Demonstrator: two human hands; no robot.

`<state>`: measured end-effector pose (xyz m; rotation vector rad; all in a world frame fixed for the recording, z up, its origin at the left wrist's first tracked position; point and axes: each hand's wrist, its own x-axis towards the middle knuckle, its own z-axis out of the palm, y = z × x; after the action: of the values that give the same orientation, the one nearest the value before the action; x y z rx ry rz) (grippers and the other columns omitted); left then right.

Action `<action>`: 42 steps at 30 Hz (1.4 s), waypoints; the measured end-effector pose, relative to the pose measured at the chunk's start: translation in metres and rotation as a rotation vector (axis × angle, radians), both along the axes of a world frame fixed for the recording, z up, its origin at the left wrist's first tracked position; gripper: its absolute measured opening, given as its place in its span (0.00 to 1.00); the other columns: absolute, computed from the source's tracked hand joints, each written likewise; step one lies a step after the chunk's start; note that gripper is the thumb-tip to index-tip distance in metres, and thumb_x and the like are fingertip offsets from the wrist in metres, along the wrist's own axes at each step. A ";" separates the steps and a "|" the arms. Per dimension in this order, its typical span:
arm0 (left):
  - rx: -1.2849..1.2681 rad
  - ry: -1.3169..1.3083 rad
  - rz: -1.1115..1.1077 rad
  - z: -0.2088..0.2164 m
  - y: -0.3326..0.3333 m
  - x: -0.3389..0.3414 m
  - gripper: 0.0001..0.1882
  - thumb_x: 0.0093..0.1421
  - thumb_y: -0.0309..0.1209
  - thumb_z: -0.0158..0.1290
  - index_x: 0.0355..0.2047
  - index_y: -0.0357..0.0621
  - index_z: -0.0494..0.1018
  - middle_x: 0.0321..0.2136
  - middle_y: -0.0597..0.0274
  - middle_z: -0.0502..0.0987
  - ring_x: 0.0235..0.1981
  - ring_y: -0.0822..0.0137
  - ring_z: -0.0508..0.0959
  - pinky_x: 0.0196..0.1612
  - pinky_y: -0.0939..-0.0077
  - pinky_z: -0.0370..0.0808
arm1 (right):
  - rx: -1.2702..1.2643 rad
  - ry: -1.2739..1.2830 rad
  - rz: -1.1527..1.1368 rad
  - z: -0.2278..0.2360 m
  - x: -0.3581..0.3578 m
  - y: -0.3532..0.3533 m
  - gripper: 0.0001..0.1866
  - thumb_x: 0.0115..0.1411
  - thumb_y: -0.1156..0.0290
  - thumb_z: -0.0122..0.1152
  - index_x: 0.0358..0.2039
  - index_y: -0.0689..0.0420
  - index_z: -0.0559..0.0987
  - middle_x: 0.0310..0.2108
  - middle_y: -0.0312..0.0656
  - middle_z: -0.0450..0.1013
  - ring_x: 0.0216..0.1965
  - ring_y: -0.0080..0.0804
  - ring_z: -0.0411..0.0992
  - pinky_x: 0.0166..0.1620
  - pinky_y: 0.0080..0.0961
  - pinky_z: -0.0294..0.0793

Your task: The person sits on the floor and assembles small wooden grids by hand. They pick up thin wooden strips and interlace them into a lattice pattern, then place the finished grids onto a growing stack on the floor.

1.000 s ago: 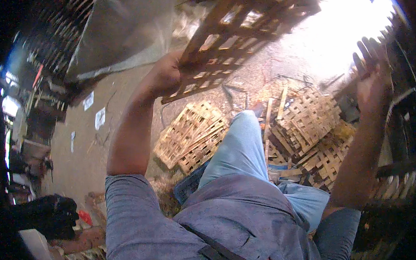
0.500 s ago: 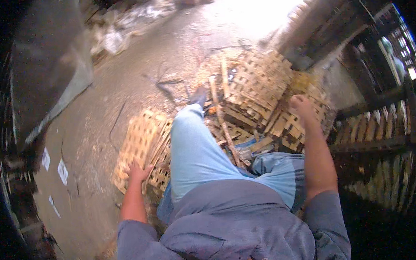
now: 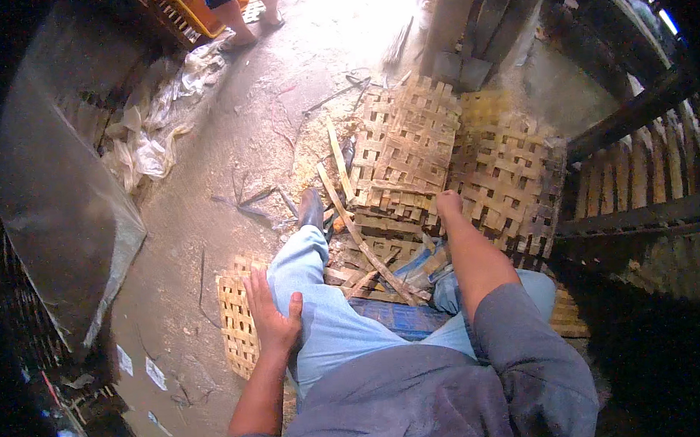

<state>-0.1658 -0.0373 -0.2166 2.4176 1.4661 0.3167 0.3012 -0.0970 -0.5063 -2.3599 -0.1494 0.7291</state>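
Observation:
Over a woven bamboo panel (image 3: 234, 321) beside my left thigh, my left hand (image 3: 272, 316) is open, fingers straight and together, thumb apart. It overlaps the panel's right part, and I cannot tell whether it touches. My right hand (image 3: 449, 205) is closed at the near right corner of another woven bamboo panel (image 3: 409, 138), which lies on top of a stack in front of me. The fingers seem to grip that corner, though their tips are hidden. A third woven panel (image 3: 512, 176) lies right of the hand, darker along its outer edge.
Loose bamboo strips (image 3: 358, 234) lie between my legs and the stack, near a blue surface (image 3: 405, 316) under me. Black straps (image 3: 256, 207) are on the floor. Dark posts (image 3: 486, 25) stand behind the panels. Far left are crumpled plastic (image 3: 155, 149), an orange crate (image 3: 189, 15) and another person's legs (image 3: 240, 24).
My right hand has gone from over the right-hand panel to the stack's near corner and closed. My left hand has risen toward my thigh. The view has shifted, bringing in the crate and the other person's legs.

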 end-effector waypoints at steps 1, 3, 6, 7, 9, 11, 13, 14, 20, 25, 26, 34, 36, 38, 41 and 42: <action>-0.016 -0.023 0.024 -0.008 -0.002 -0.002 0.44 0.60 0.52 0.52 0.66 0.35 0.52 0.66 0.37 0.53 0.68 0.34 0.48 0.68 0.47 0.47 | -0.047 0.003 -0.013 0.016 -0.003 0.015 0.14 0.55 0.64 0.61 0.40 0.58 0.81 0.38 0.50 0.78 0.40 0.46 0.76 0.43 0.39 0.75; -0.032 -0.026 0.011 -0.003 0.004 0.006 0.43 0.60 0.52 0.51 0.66 0.33 0.53 0.66 0.36 0.54 0.68 0.34 0.49 0.68 0.46 0.48 | -0.168 -0.073 -0.121 0.011 0.008 0.035 0.25 0.55 0.58 0.61 0.48 0.65 0.78 0.51 0.58 0.73 0.52 0.52 0.73 0.52 0.43 0.73; -0.062 -0.014 0.027 0.002 0.005 0.012 0.42 0.60 0.52 0.50 0.65 0.33 0.54 0.66 0.36 0.54 0.68 0.34 0.49 0.68 0.46 0.48 | -0.252 0.064 -0.118 0.006 0.013 0.049 0.34 0.56 0.54 0.59 0.56 0.69 0.71 0.58 0.62 0.67 0.60 0.54 0.66 0.59 0.44 0.67; -0.064 -0.001 0.033 0.003 0.006 0.012 0.42 0.60 0.52 0.50 0.65 0.33 0.55 0.66 0.36 0.54 0.68 0.34 0.49 0.68 0.46 0.48 | -0.342 0.118 -0.016 0.000 0.015 0.057 0.36 0.57 0.54 0.59 0.58 0.68 0.68 0.59 0.62 0.64 0.61 0.53 0.64 0.61 0.44 0.65; -0.070 0.018 0.017 0.005 0.010 0.018 0.41 0.60 0.52 0.50 0.65 0.33 0.55 0.66 0.35 0.53 0.68 0.35 0.48 0.68 0.46 0.48 | -0.514 0.228 0.166 -0.037 0.034 0.062 0.39 0.57 0.55 0.58 0.63 0.68 0.61 0.63 0.61 0.60 0.64 0.53 0.60 0.63 0.44 0.61; -0.069 0.029 0.028 0.004 0.009 0.021 0.41 0.60 0.52 0.50 0.64 0.33 0.56 0.66 0.35 0.53 0.68 0.35 0.48 0.68 0.47 0.48 | -0.520 0.310 0.237 -0.048 0.038 0.067 0.41 0.58 0.56 0.57 0.65 0.67 0.57 0.65 0.60 0.56 0.66 0.53 0.58 0.65 0.44 0.58; -0.069 0.032 0.054 0.001 0.005 0.021 0.41 0.60 0.52 0.50 0.64 0.33 0.56 0.66 0.35 0.53 0.68 0.35 0.48 0.68 0.47 0.47 | -0.376 0.375 0.164 -0.031 0.033 0.067 0.42 0.57 0.59 0.56 0.66 0.68 0.53 0.67 0.59 0.53 0.66 0.54 0.56 0.65 0.45 0.57; -0.068 0.034 0.055 0.001 0.004 0.022 0.41 0.60 0.52 0.50 0.64 0.33 0.56 0.66 0.35 0.53 0.68 0.35 0.48 0.68 0.47 0.47 | -0.304 0.406 0.120 -0.029 0.034 0.062 0.43 0.57 0.60 0.56 0.67 0.68 0.51 0.68 0.59 0.51 0.67 0.54 0.55 0.66 0.45 0.56; -0.069 0.047 0.011 0.008 0.009 0.027 0.40 0.60 0.50 0.50 0.63 0.32 0.57 0.66 0.35 0.53 0.68 0.34 0.49 0.68 0.47 0.47 | -0.316 0.255 -0.195 -0.070 0.048 0.061 0.38 0.57 0.63 0.56 0.65 0.66 0.57 0.66 0.58 0.55 0.65 0.53 0.58 0.63 0.46 0.60; -0.062 0.046 0.072 -0.003 -0.007 0.012 0.38 0.60 0.47 0.51 0.63 0.33 0.57 0.66 0.35 0.53 0.68 0.34 0.49 0.68 0.47 0.48 | -0.085 0.320 -0.239 0.034 0.008 0.068 0.36 0.54 0.65 0.60 0.64 0.61 0.62 0.63 0.57 0.60 0.63 0.53 0.61 0.61 0.45 0.62; -0.056 0.046 0.069 -0.004 -0.005 0.015 0.38 0.60 0.47 0.51 0.63 0.33 0.57 0.66 0.35 0.53 0.68 0.34 0.49 0.68 0.47 0.48 | -0.067 0.327 -0.220 0.037 0.010 0.065 0.36 0.54 0.67 0.60 0.64 0.61 0.62 0.62 0.56 0.62 0.62 0.53 0.62 0.61 0.46 0.62; -0.050 0.007 0.013 0.006 0.001 0.022 0.38 0.60 0.46 0.51 0.63 0.33 0.57 0.66 0.35 0.53 0.68 0.36 0.50 0.68 0.48 0.48 | 0.538 0.478 -0.403 0.018 0.026 0.041 0.20 0.56 0.77 0.56 0.50 0.57 0.71 0.44 0.46 0.71 0.46 0.43 0.70 0.50 0.43 0.72; -0.042 -0.011 0.001 0.003 0.002 0.017 0.38 0.60 0.47 0.51 0.63 0.33 0.58 0.66 0.36 0.53 0.68 0.36 0.50 0.68 0.48 0.48 | 0.773 0.612 -0.350 -0.003 0.043 0.035 0.17 0.57 0.78 0.54 0.48 0.56 0.71 0.43 0.44 0.71 0.43 0.41 0.71 0.47 0.41 0.74; -0.039 -0.007 0.006 0.003 0.002 0.017 0.38 0.61 0.47 0.51 0.63 0.33 0.58 0.65 0.36 0.54 0.68 0.36 0.51 0.68 0.48 0.49 | 0.873 0.652 -0.288 0.007 0.063 0.023 0.16 0.58 0.79 0.52 0.48 0.56 0.71 0.42 0.43 0.71 0.42 0.39 0.71 0.45 0.40 0.75; -0.039 -0.008 0.025 0.002 0.001 0.015 0.37 0.61 0.48 0.50 0.63 0.34 0.58 0.65 0.36 0.55 0.67 0.35 0.51 0.68 0.47 0.50 | 0.803 0.565 -0.179 0.077 0.088 0.008 0.17 0.59 0.80 0.51 0.49 0.55 0.71 0.42 0.44 0.72 0.41 0.37 0.72 0.42 0.40 0.77; -0.043 -0.010 0.024 0.001 0.001 0.015 0.37 0.61 0.49 0.50 0.63 0.34 0.59 0.65 0.36 0.55 0.67 0.35 0.51 0.68 0.47 0.50 | 0.759 0.506 -0.143 0.101 0.096 0.005 0.17 0.59 0.79 0.53 0.49 0.55 0.71 0.43 0.45 0.72 0.42 0.37 0.72 0.42 0.40 0.77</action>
<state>-0.1505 -0.0364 -0.2158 2.3628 1.4831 0.2993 0.3975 -0.0916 -0.4051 -1.4119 -0.0245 0.9643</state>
